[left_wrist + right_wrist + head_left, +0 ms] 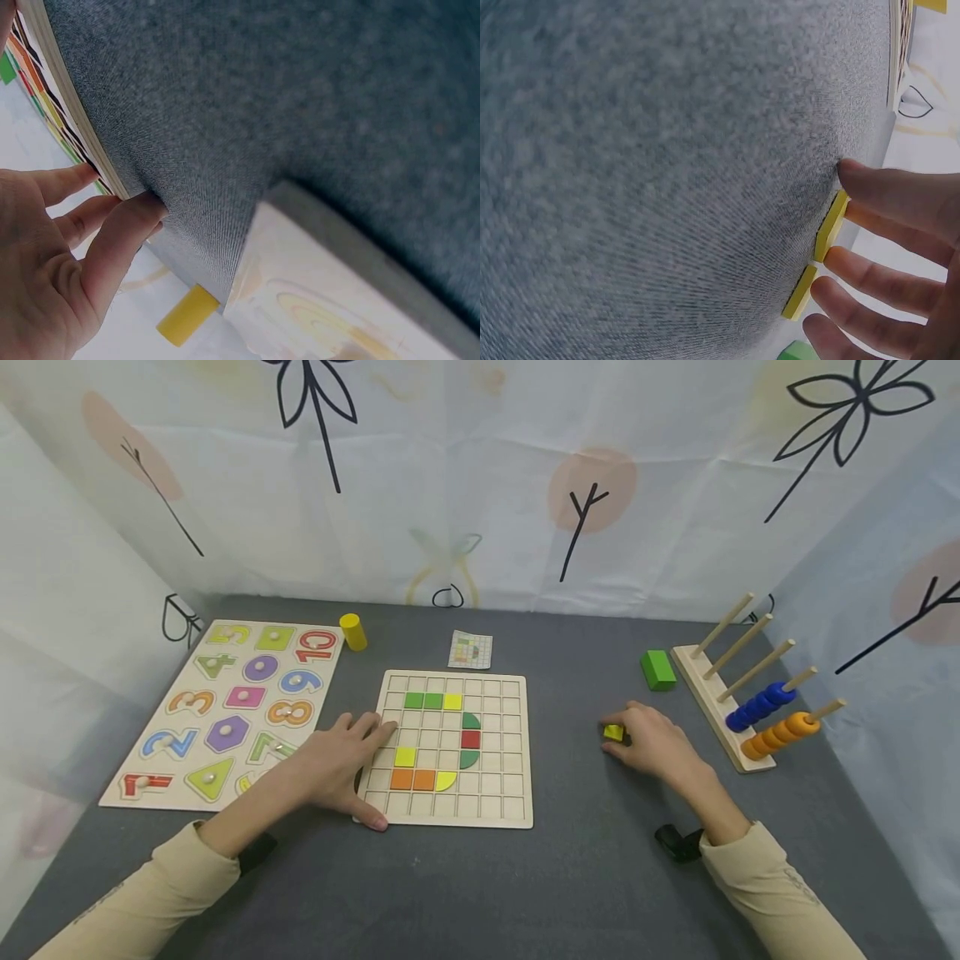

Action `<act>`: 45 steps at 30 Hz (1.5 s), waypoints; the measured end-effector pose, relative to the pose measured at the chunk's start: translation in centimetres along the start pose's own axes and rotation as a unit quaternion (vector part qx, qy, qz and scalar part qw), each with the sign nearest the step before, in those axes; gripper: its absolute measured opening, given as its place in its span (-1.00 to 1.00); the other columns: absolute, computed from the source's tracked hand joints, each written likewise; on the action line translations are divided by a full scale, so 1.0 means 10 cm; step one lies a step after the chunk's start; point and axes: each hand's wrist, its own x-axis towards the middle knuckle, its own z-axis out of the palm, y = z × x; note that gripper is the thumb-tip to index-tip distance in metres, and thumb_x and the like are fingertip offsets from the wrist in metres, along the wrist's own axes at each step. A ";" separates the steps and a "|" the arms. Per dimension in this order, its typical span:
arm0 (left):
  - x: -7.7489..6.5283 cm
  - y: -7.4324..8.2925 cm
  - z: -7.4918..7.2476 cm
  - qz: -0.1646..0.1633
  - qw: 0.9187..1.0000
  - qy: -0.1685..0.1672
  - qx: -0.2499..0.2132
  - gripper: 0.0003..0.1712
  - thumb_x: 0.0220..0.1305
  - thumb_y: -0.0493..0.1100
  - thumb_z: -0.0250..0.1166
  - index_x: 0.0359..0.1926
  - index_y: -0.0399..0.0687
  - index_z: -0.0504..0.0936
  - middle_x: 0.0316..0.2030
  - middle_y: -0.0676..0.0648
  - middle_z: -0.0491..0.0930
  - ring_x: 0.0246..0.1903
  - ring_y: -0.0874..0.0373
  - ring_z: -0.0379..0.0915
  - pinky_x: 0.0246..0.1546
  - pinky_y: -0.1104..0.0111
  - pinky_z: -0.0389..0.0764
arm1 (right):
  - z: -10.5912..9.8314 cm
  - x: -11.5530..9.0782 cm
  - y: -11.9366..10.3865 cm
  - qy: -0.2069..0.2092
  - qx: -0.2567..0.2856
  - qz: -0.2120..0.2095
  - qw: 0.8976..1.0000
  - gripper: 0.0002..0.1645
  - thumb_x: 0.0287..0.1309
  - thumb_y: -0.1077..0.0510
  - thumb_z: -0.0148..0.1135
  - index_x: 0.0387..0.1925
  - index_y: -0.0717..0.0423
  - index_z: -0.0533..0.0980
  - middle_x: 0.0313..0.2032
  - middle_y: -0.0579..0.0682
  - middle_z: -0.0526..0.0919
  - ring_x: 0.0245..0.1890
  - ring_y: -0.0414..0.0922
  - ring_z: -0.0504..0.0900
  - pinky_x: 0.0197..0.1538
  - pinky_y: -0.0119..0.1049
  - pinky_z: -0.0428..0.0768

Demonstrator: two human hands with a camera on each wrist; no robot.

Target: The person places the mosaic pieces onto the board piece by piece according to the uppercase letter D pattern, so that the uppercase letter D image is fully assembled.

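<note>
A wooden grid board [501,793] bears several green, yellow, red and orange tiles, some square and some with a curved side. My left hand [341,760] rests at the board's left side, its fingers along that edge and the thumb by the lower left corner. In the left wrist view, fingertips [154,206] touch the board's edge [71,97]. To the right of the board, my right hand [652,739] pinches a small yellow tile [613,732] at the tabletop. The right wrist view shows this yellow tile [830,229] by thumb and fingers, and another yellow tile [800,292] beside it.
A small pattern card [470,650] lies behind the board. At the left are a number puzzle [176,697] and a yellow cylinder [352,632]. A green block [657,670] and a peg stand [712,702] with blue and orange rings stand at the right.
</note>
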 end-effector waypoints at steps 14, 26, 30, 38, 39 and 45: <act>0.00 0.00 0.00 0.002 1.000 0.002 0.000 0.59 -0.42 0.78 0.38 0.49 -0.17 0.28 0.31 -0.25 0.39 0.09 -0.16 0.39 -0.12 0.04 0.63 | 0.04 0.03 0.00 0.015 0.002 0.000 1.000 -0.64 0.22 0.29 0.39 0.05 0.28 0.68 -0.11 0.24 0.69 -0.15 0.11 0.66 -0.17 0.04 0.63; 0.00 -0.01 0.01 0.002 1.000 0.002 0.002 0.59 -0.42 0.79 0.36 0.50 -0.16 0.27 0.31 -0.24 0.38 0.10 -0.16 0.38 -0.12 0.04 0.63 | 0.04 0.04 -0.03 0.012 0.001 -0.004 1.000 -0.63 0.21 0.28 0.41 0.05 0.27 0.68 -0.09 0.24 0.72 -0.09 0.14 0.68 -0.09 0.10 0.63; 0.00 -0.01 0.00 0.002 1.000 0.001 -0.001 0.59 -0.42 0.78 0.38 0.50 -0.16 0.27 0.32 -0.25 0.38 0.11 -0.17 0.38 -0.11 0.03 0.63 | 0.05 0.05 -0.05 0.014 -0.002 -0.005 1.000 -0.67 0.22 0.28 0.39 0.03 0.26 0.69 -0.11 0.22 0.72 -0.11 0.12 0.68 -0.12 0.08 0.63; -0.01 -0.01 0.00 0.002 1.000 0.001 0.002 0.58 -0.42 0.77 0.39 0.49 -0.16 0.28 0.31 -0.24 0.39 0.10 -0.16 0.38 -0.13 0.04 0.63 | 0.12 0.05 -0.11 0.029 -0.004 -0.020 0.999 -0.68 0.23 0.28 0.39 0.02 0.22 0.70 -0.13 0.21 0.70 -0.21 0.05 0.65 -0.28 -0.05 0.60; -0.01 -0.01 0.00 0.002 1.000 0.001 0.003 0.58 -0.42 0.77 0.39 0.49 -0.16 0.28 0.30 -0.24 0.39 0.10 -0.16 0.38 -0.13 0.04 0.63 | 0.12 0.05 -0.12 0.031 -0.004 -0.022 0.999 -0.68 0.23 0.28 0.38 0.03 0.22 0.69 -0.12 0.21 0.70 -0.21 0.05 0.65 -0.29 -0.05 0.60; -0.01 0.00 -0.01 0.004 1.000 0.005 0.001 0.57 -0.41 0.75 0.41 0.49 -0.17 0.29 0.30 -0.24 0.39 0.09 -0.15 0.39 -0.15 0.05 0.63 | 0.13 0.05 -0.22 0.034 -0.005 -0.026 0.999 -0.65 0.26 0.30 0.35 0.08 0.22 0.66 -0.04 0.23 0.71 -0.09 0.15 0.69 -0.16 0.06 0.64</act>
